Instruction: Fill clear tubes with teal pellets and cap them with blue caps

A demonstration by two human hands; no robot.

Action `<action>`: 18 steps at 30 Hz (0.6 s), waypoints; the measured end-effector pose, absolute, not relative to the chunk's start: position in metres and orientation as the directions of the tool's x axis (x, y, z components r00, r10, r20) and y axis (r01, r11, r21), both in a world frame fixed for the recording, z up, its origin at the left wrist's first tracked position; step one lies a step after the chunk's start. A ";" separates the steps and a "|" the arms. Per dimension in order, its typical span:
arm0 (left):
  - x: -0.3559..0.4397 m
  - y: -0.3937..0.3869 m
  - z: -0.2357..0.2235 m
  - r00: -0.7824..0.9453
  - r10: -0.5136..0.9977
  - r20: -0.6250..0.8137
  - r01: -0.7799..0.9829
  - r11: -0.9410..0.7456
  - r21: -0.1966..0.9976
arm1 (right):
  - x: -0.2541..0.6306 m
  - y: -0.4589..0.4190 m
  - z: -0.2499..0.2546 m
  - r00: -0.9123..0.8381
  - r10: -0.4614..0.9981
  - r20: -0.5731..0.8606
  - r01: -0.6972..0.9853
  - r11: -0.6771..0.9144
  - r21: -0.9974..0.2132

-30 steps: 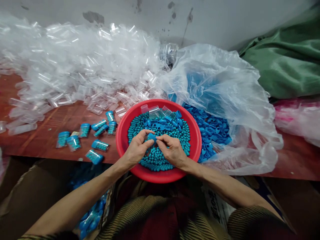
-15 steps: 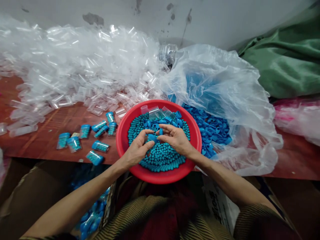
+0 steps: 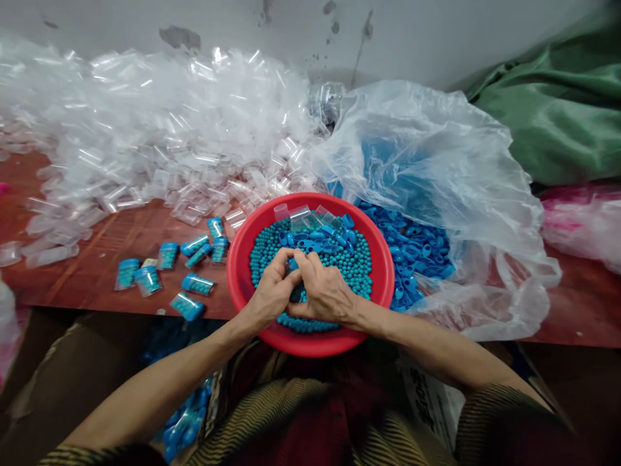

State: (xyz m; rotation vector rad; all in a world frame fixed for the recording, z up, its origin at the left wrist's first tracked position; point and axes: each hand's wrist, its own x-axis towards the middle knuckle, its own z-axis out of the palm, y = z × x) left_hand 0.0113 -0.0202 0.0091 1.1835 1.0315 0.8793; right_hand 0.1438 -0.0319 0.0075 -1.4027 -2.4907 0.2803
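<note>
- The left hand (image 3: 274, 288) pinches a small blue-capped container (image 3: 292, 264) between thumb and fingers; mostly hidden, it shows only a bit of blue.
- The right hand (image 3: 326, 291) curls against it, fingertips meeting the left's; whether these fingers grip anything, I cannot tell.
- Both hands are over the red basin (image 3: 383, 278), above the teal beads (image 3: 356, 275) it holds.
- Toward the basin's far side, blue spoon-like pieces (image 3: 317, 243) and a few clear tubes (image 3: 299, 217) lie on the beads.
- Left of the basin, closed containers (image 3: 147, 280) with blue caps and teal contents lie scattered on the red tabletop (image 3: 72, 278).
- Behind them spreads a large heap of empty clear containers (image 3: 194, 129).
- Just right of the basin, more blue pieces (image 3: 420, 255) lie loose, partly under a clear plastic bag (image 3: 466, 162).
- Farther right are green fabric (image 3: 572, 123) and a pink-and-white bundle (image 3: 579, 220).
</note>
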 end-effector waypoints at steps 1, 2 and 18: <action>0.013 -0.019 0.008 0.282 0.946 -0.158 -0.025 0.171 0.985 | 0.143 -0.029 0.008 -0.504 0.855 0.118 0.812 0.516 -0.273; 0.014 -0.018 0.006 0.263 0.953 -0.148 -0.020 0.158 0.987 | 0.141 -0.027 0.008 -0.510 0.855 0.098 0.816 0.517 -0.259; -0.115 0.020 0.016 -0.051 0.999 0.019 0.556 0.013 0.831 | 0.172 0.013 -0.005 -0.515 0.853 -0.083 0.791 0.436 -0.429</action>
